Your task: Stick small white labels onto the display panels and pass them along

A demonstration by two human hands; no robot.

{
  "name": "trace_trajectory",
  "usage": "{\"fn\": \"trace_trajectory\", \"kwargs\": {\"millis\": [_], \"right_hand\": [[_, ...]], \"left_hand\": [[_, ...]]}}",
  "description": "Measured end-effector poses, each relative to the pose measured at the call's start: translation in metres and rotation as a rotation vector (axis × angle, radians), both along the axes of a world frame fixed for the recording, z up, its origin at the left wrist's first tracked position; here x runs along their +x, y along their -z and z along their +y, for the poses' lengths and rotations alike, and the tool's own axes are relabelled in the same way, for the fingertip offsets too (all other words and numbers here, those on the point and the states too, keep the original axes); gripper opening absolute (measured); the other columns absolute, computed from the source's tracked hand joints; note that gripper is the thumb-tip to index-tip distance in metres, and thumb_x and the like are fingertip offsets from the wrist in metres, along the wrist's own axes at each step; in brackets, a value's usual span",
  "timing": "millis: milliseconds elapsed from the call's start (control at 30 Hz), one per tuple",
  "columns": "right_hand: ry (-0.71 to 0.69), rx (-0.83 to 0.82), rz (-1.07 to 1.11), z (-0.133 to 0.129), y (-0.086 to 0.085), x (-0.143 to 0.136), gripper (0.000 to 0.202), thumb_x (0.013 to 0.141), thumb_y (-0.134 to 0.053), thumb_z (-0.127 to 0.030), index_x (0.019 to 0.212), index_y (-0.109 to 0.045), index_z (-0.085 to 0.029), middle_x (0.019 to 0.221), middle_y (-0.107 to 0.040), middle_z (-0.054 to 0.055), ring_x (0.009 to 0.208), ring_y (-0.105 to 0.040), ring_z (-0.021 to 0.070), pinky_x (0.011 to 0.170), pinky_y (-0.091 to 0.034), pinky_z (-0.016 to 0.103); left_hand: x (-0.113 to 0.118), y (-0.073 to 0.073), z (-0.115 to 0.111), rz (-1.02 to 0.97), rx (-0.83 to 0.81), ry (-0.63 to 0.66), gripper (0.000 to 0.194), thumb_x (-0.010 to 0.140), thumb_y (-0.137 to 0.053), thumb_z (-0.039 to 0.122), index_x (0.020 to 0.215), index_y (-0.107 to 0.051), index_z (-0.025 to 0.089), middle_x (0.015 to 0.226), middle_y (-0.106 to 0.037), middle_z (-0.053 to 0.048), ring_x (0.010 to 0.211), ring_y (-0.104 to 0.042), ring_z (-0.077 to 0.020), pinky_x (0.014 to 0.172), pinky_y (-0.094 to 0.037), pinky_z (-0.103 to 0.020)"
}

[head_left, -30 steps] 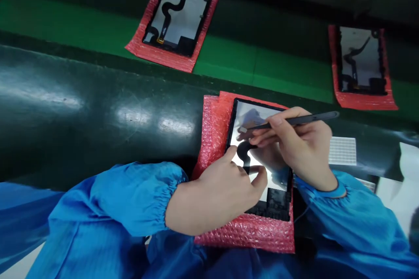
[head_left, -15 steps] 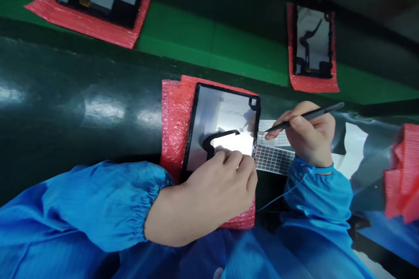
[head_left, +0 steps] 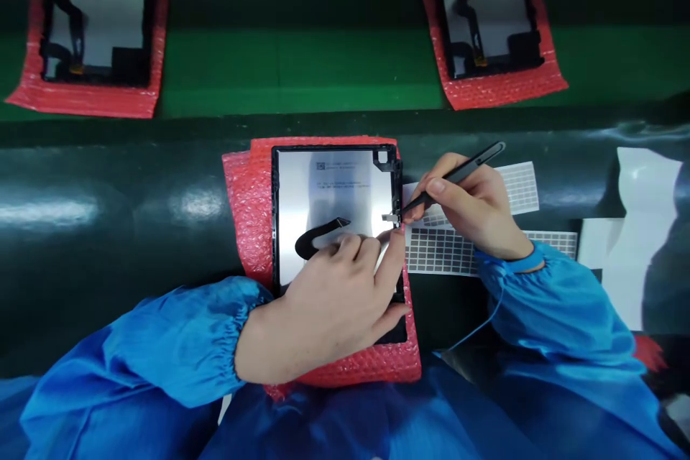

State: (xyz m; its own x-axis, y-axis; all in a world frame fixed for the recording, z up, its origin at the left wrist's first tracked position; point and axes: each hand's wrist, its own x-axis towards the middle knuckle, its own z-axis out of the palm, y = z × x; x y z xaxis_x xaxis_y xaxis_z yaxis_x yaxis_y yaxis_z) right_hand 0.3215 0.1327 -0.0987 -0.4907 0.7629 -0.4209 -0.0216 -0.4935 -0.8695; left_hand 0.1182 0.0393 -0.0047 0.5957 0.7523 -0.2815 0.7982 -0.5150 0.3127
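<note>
A display panel (head_left: 294,187) with a silvery back and black frame lies on red bubble wrap (head_left: 242,215) before me. A black flex cable (head_left: 307,241) curves over its back and runs under my left hand (head_left: 334,295). That hand rests palm down on the panel, fingers apart, the index fingertip at the right edge. My right hand (head_left: 468,198) grips black tweezers (head_left: 463,171). Their tip touches or nearly touches the panel's right edge, by a small grey strip (head_left: 390,218). What lies beneath my left palm is hidden.
Sheets of small dark stickers (head_left: 442,251) lie right of the panel, partly under my right wrist. White backing paper (head_left: 641,230) is farther right. On the green strip (head_left: 302,72) beyond, two more panels lie on red wrap, one left (head_left: 108,21), one right (head_left: 496,21).
The tweezers have moved in to the panel's right edge, where the small grey strip now shows. My left index finger has stretched toward that edge. The camera view has turned and shifted.
</note>
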Motion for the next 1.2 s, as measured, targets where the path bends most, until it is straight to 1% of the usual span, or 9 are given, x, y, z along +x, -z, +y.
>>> {"fn": "trace_trajectory", "kwargs": {"millis": [133, 233, 400, 567, 733, 867, 967, 1100, 1200], "right_hand": [[0.09, 0.003, -0.024, -0.013, 0.004, 0.001, 0.026, 0.091, -0.078, -0.048, 0.084, -0.065, -0.026, 0.072, -0.075, 0.001, 0.063, -0.073, 0.0201, 0.063, -0.061, 0.036], [0.114, -0.004, 0.011, -0.018, 0.004, 0.003, 0.023, 0.093, -0.077, -0.045, 0.085, -0.067, -0.026, 0.075, -0.076, 0.001, 0.066, -0.075, 0.0206, 0.067, -0.063, 0.037], [0.088, -0.06, 0.03, -0.016, 0.006, 0.004, 0.026, 0.092, -0.078, -0.047, 0.085, -0.066, -0.024, 0.073, -0.076, 0.001, 0.068, -0.076, 0.0207, 0.067, -0.065, 0.036], [0.097, -0.064, 0.1, -0.015, 0.012, 0.005, 0.026, 0.091, -0.079, -0.045, 0.087, -0.067, -0.022, 0.072, -0.075, 0.001, 0.066, -0.077, 0.0205, 0.064, -0.066, 0.034], [0.093, -0.091, 0.107, -0.014, 0.013, 0.006, 0.026, 0.091, -0.08, -0.044, 0.087, -0.067, -0.022, 0.073, -0.076, 0.002, 0.066, -0.077, 0.0199, 0.064, -0.066, 0.033], [0.079, -0.106, 0.107, -0.014, 0.012, 0.006, 0.024, 0.092, -0.079, -0.043, 0.087, -0.067, -0.022, 0.072, -0.077, 0.002, 0.067, -0.078, 0.0201, 0.064, -0.067, 0.032], [0.069, -0.107, 0.103, -0.013, 0.012, 0.006, 0.024, 0.093, -0.077, -0.043, 0.087, -0.067, -0.023, 0.072, -0.077, 0.002, 0.067, -0.078, 0.0206, 0.065, -0.066, 0.032], [0.069, -0.108, 0.094, -0.013, 0.011, 0.006, 0.025, 0.093, -0.078, -0.044, 0.086, -0.066, -0.023, 0.07, -0.077, 0.002, 0.066, -0.078, 0.0205, 0.064, -0.066, 0.032], [0.068, -0.113, 0.092, -0.012, 0.011, 0.005, 0.025, 0.093, -0.078, -0.044, 0.087, -0.066, -0.023, 0.071, -0.077, 0.002, 0.066, -0.078, 0.0203, 0.064, -0.066, 0.032]], "left_hand": [[0.0, 0.002, 0.0, -0.017, 0.004, -0.008, 0.073, 0.102, -0.051, 0.052, 0.147, -0.05, -0.006, 0.109, -0.072, -0.021, 0.093, -0.069, -0.0316, 0.067, -0.056, -0.04], [0.0, 0.003, 0.0, -0.034, -0.003, -0.017, 0.072, 0.102, -0.052, 0.051, 0.146, -0.051, -0.006, 0.109, -0.072, -0.021, 0.092, -0.07, -0.0314, 0.066, -0.057, -0.04], [0.002, 0.003, 0.002, -0.058, 0.004, -0.029, 0.075, 0.099, -0.057, 0.053, 0.145, -0.051, -0.006, 0.11, -0.072, -0.021, 0.091, -0.07, -0.031, 0.065, -0.057, -0.039], [0.004, 0.001, 0.004, -0.023, -0.001, -0.021, 0.075, 0.098, -0.058, 0.052, 0.146, -0.051, -0.005, 0.111, -0.072, -0.019, 0.091, -0.07, -0.0302, 0.063, -0.058, -0.038], [0.003, 0.001, 0.003, -0.018, -0.007, -0.021, 0.075, 0.098, -0.058, 0.054, 0.145, -0.051, -0.004, 0.11, -0.072, -0.019, 0.092, -0.071, -0.0296, 0.066, -0.058, -0.037], [0.003, 0.003, 0.003, -0.032, -0.007, -0.024, 0.074, 0.098, -0.058, 0.052, 0.144, -0.053, -0.005, 0.111, -0.073, -0.02, 0.092, -0.071, -0.0305, 0.066, -0.059, -0.038], [0.004, 0.004, 0.003, -0.033, -0.017, -0.026, 0.076, 0.099, -0.057, 0.053, 0.146, -0.05, -0.006, 0.114, -0.073, -0.022, 0.093, -0.072, -0.0313, 0.067, -0.06, -0.039], [0.004, 0.004, 0.003, -0.036, -0.007, -0.035, 0.078, 0.099, -0.056, 0.053, 0.147, -0.05, -0.009, 0.122, -0.072, -0.025, 0.096, -0.073, -0.0312, 0.07, -0.061, -0.039], [0.004, 0.004, 0.003, -0.036, 0.005, -0.033, 0.079, 0.099, -0.056, 0.053, 0.145, -0.051, -0.01, 0.122, -0.072, -0.026, 0.095, -0.073, -0.0313, 0.07, -0.061, -0.039]]}}
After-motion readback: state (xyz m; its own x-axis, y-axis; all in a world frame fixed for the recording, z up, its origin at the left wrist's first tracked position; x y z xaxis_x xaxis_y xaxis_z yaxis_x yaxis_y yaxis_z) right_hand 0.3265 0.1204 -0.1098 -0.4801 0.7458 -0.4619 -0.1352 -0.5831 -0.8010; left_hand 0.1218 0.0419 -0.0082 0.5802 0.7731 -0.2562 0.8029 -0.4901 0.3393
